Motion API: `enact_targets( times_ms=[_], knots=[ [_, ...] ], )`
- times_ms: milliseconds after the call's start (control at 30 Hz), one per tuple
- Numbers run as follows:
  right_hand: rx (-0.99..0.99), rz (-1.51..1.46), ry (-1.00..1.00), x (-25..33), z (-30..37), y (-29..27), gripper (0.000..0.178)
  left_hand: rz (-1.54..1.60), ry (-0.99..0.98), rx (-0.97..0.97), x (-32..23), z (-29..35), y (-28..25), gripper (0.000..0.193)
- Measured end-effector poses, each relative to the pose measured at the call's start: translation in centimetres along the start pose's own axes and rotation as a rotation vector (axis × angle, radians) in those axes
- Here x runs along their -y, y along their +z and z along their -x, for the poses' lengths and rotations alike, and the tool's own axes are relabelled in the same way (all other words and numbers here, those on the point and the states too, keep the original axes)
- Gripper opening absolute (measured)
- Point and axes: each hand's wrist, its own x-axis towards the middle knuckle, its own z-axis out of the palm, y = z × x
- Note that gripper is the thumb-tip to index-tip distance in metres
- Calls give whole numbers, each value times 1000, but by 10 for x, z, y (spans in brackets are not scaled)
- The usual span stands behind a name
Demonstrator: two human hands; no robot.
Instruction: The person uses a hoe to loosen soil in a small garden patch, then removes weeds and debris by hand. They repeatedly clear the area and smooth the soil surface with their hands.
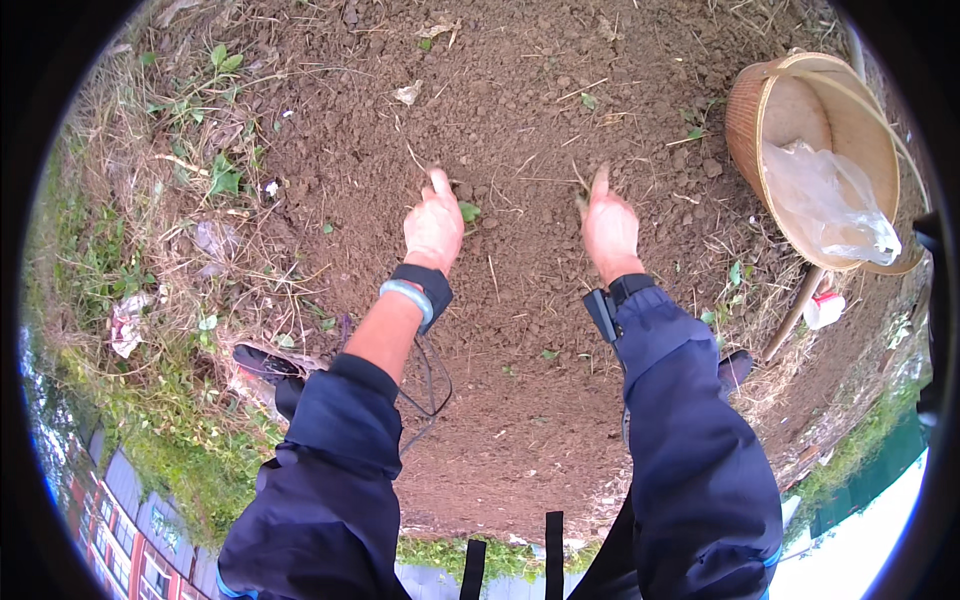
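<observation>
Both of my hands reach down over loose brown soil (520,270), about a forearm's width apart. My left hand (435,228) is closed with the index finger pointing forward, its tip at the ground. A thin dry stalk (414,158) slants up beside that fingertip, and a small green leaf (468,211) lies to its right. My right hand (610,228) is likewise closed, fingertips low at the soil. Thin pale stalks (579,177) stick up by its fingers. Whether either hand grips these stalks is hard to make out.
At the right a tan woven basket (743,125) lies tipped, a clear plastic bag (835,205) inside. Below it are a wooden handle (793,315) and a white-and-red item (825,310). Dry grass and weeds (225,290) cover the left. A dark shoe (262,362) shows at lower left.
</observation>
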Motion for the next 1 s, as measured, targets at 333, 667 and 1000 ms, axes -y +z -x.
enact_targets(
  times_ms=[333,667,1000],
  knots=[
    [-235,-352,-212,-4,-53,-55,30,658,160,-235,14,-15,-33,15],
    [108,-23,-235,42,-29,-23,34,931,-562,-10,31,-117,-49,43],
    [-365,-122,-228,52,-65,-31,53,288,606,267,13,-18,-35,18]
  ],
)
